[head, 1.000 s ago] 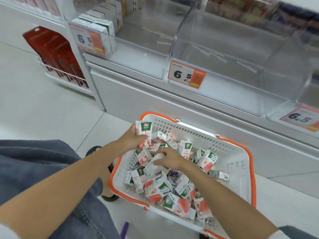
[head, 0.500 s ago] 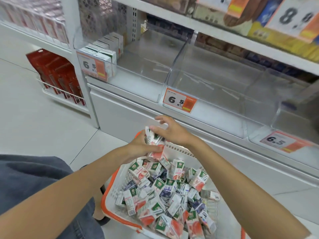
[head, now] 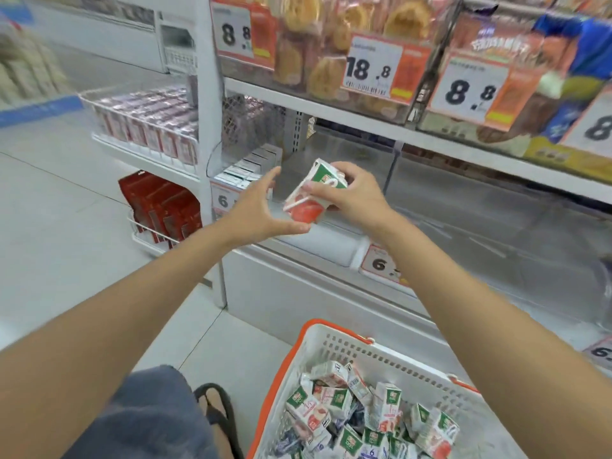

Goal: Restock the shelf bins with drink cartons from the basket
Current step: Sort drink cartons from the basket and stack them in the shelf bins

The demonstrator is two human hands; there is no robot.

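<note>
Right fingers (head: 342, 167) clasp drink carton (head: 306, 207), now lifted from basket (head: 390, 362) up to bin (head: 331, 241); left fingers (head: 270, 178) spread wide.

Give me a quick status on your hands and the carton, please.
Right hand grips carton in front of shelf bin. Left hand open beside it. Basket below, many cartons. Path clear.

My left hand (head: 255, 207) hides most of the price tag (head: 222, 201) behind it; below my right hand (head: 357, 197), the basket (head: 331, 339) runs off the bottom edge.
</note>
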